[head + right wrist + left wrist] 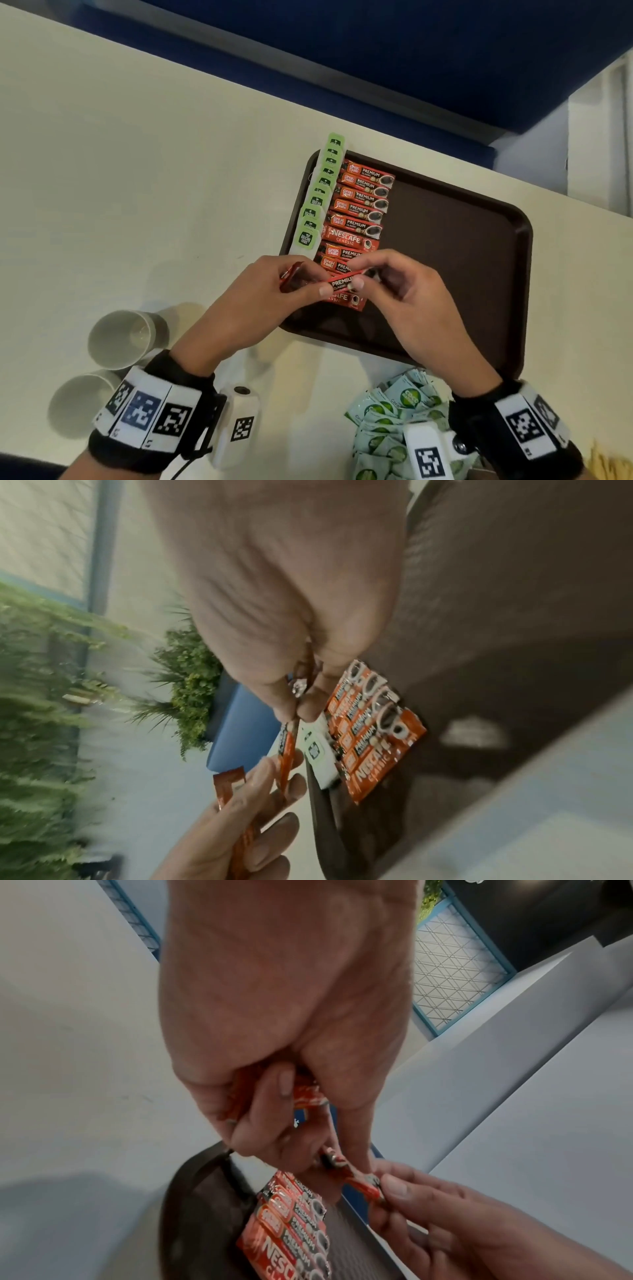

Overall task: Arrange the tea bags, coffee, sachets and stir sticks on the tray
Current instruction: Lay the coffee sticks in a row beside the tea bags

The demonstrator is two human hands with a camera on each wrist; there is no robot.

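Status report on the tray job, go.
Left hand and right hand both pinch one coffee sachet over the tray. Coffee row and tea bags laid. Green sachets off tray. Nothing blocking.

Tray on desk, far right. Tea bags in a row along tray's left edge; coffee sachets in a row just right of them. Two cups on desk near left. Sachet pile near tray's front edge.
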